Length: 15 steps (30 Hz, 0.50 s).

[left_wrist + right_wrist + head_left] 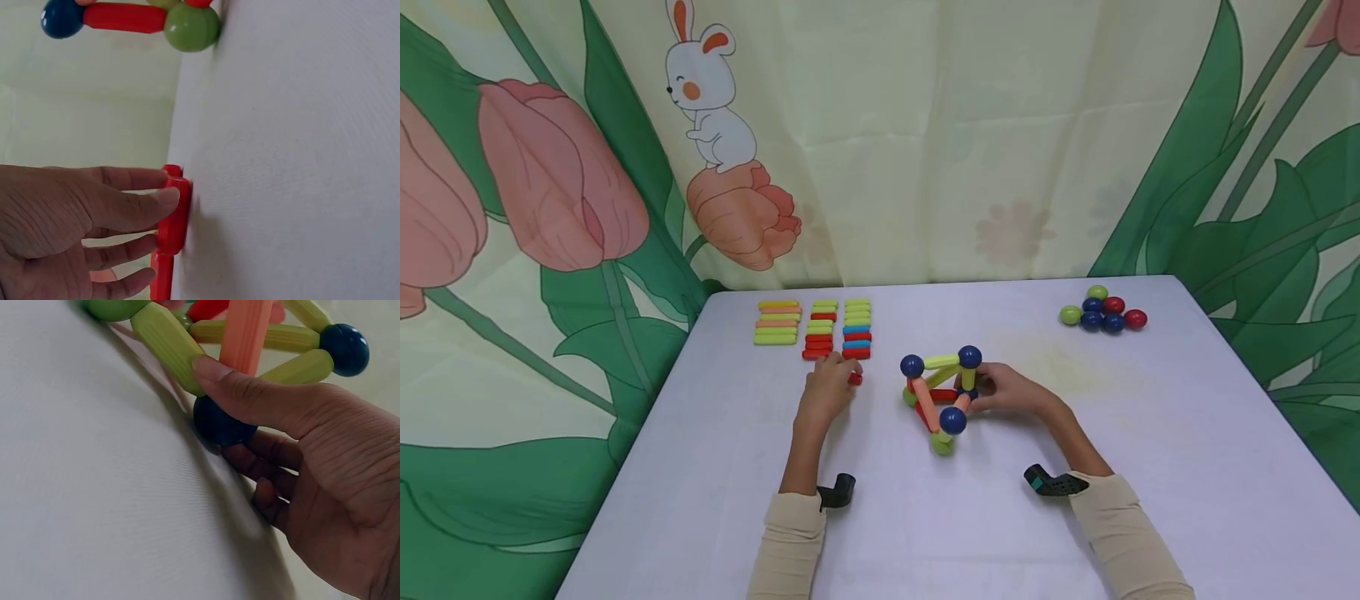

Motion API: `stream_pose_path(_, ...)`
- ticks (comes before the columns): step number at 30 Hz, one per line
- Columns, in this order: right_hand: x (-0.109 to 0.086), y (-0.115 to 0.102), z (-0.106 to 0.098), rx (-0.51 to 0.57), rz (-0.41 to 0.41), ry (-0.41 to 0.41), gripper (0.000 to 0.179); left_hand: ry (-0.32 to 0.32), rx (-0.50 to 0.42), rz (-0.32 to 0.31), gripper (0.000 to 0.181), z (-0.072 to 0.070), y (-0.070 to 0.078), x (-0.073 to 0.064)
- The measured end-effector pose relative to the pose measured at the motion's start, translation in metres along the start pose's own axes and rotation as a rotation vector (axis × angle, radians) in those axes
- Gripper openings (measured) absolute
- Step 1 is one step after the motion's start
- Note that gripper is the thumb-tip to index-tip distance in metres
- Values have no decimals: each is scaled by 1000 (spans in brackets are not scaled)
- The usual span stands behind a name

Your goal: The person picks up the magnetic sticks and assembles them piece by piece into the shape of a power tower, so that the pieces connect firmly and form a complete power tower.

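My left hand (827, 390) pinches a red rod (176, 219) between thumb and fingers, at the near end of the rod rows. In the left wrist view, more red rods (162, 278) lie just behind it. To the right on the table stands a frame built of balls and rods, with a peach rod (926, 403), a red rod (943, 396) and a dark blue ball (953, 420) facing me. My right hand (1011, 389) grips the frame's right side. Its thumb lies against a yellow-green rod (169, 347), with its fingers around a low dark blue ball (222, 422).
Three columns of loose rods lie at the back left, mostly yellow-green rods (775, 340) and red rods (818, 346), with a few blue rods (856, 344). At the back right sits a cluster of green, blue and red balls (1113, 322). A printed curtain (887, 183) hangs behind the white table (917, 533).
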State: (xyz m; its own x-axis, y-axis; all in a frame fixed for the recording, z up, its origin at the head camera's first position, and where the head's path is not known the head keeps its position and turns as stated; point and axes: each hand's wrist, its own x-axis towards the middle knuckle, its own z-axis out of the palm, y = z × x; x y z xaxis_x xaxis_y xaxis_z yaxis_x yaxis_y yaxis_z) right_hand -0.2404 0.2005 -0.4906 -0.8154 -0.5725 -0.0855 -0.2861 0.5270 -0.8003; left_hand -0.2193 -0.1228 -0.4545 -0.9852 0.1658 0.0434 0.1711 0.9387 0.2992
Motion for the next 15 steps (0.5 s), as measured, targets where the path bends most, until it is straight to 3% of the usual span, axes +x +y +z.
stream_pose_path(5, -2, -4, 5, -36, 7, 51, 45, -3, 4, -45, 35, 6, -5, 2)
stream_pose_path(7, -2, -4, 8, -64, 2, 79, 43, -15, -62, -84, 35, 7, -6, 3)
stream_pose_path(10, -3, -5, 12, -145, -6, 144, 41, -13, -277, -114, 32, 5, -5, 6)
stream_pose_path(15, -3, -7, 21, -278, -44, 269, 41, 10, -873, -173, 35, -6, 11, 9)
